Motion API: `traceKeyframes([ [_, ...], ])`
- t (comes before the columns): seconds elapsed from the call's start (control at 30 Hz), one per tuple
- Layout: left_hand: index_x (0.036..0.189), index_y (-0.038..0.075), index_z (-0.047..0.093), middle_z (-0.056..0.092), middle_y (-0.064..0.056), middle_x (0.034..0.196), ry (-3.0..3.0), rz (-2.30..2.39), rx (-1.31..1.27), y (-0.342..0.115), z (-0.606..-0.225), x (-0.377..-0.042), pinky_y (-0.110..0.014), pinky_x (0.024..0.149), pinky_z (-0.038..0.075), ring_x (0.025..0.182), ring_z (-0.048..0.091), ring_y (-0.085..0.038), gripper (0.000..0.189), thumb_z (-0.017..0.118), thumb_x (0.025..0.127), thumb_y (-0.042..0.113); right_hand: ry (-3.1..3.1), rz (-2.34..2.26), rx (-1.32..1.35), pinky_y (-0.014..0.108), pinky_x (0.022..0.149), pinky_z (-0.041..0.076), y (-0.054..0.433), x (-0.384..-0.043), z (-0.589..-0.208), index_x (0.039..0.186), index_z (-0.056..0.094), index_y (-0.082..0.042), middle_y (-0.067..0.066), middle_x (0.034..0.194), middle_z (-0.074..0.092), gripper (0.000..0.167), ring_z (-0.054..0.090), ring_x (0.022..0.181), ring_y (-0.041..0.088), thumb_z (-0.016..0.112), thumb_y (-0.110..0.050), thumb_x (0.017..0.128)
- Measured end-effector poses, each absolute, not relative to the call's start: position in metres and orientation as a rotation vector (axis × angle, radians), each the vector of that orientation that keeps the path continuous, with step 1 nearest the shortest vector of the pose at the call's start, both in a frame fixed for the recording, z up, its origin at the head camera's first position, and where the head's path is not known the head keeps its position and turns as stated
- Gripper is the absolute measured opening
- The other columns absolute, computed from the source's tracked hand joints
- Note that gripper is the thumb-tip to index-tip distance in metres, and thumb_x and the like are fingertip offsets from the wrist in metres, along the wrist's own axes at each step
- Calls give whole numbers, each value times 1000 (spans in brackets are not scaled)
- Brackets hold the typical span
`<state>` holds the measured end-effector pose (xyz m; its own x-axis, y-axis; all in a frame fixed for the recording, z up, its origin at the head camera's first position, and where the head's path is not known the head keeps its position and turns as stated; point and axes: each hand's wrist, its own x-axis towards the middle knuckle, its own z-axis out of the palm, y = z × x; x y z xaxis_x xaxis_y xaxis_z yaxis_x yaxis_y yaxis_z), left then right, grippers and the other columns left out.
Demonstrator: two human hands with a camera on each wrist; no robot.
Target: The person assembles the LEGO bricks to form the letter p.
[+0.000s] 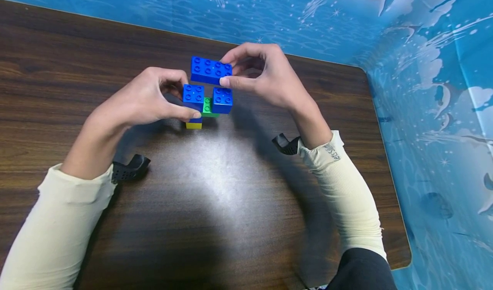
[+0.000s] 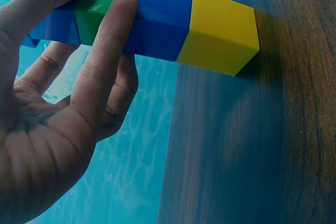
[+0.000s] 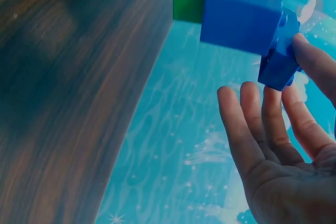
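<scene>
My left hand (image 1: 142, 95) holds a toy-brick tower, thumb in front and fingers behind. At its base a yellow brick (image 2: 223, 32) stands on the table, under a blue brick (image 2: 163, 24). Above them lies a green brick (image 1: 207, 106), reaching out to the right. Two square blue bricks sit on top of it, the left blue brick (image 1: 193, 94) beside my fingers and the right blue brick (image 1: 222, 102) across a gap. My right hand (image 1: 269, 74) pinches one end of a long blue brick (image 1: 206, 69) between thumb and fingers, close to the tower's top.
The dark wood-grain table (image 1: 239, 204) has its back edge just beyond my hands. A blue sea-patterned sheet (image 1: 135, 3) hangs behind and along the right side. Black wrist mounts (image 1: 131, 168) stick out from both sleeves.
</scene>
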<state>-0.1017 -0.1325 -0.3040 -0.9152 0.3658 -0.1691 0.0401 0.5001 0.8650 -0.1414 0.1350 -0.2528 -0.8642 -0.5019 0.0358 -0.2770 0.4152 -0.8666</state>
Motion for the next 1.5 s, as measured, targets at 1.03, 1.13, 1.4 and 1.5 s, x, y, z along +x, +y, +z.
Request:
traceKeyframes([
  [1.03, 115, 10, 72, 74, -9, 113, 2388, 1352, 360, -132, -305, -103, -28, 86, 51, 105, 68, -24, 39, 94, 86, 24, 2457, -1372, -876, 31, 92, 60, 130, -117, -257, 114, 78, -3, 6, 111, 76, 31, 68, 98, 15, 91, -12, 87],
  [1.13, 114, 10, 72, 74, -10, 114, 2391, 1342, 365, -133, -306, -104, -32, 87, 50, 107, 68, -26, 39, 94, 85, 24, 2495, -1336, -894, 30, 93, 59, 130, -116, -256, 114, 79, -4, 5, 112, 76, 31, 68, 99, 13, 91, -13, 87],
  [1.4, 115, 10, 71, 74, -12, 117, 2401, 1317, 359, -133, -307, -105, -34, 87, 49, 109, 68, -28, 41, 94, 86, 26, 2541, -1294, -938, 31, 93, 60, 128, -114, -255, 113, 80, -5, 4, 113, 76, 30, 68, 100, 11, 91, -15, 88],
  [1.5, 116, 10, 70, 73, -12, 118, 2395, 1322, 353, -134, -306, -105, -34, 87, 49, 109, 68, -27, 41, 93, 86, 26, 2538, -1277, -915, 30, 93, 61, 127, -114, -253, 114, 80, -6, 4, 114, 75, 30, 68, 100, 11, 91, -16, 88],
])
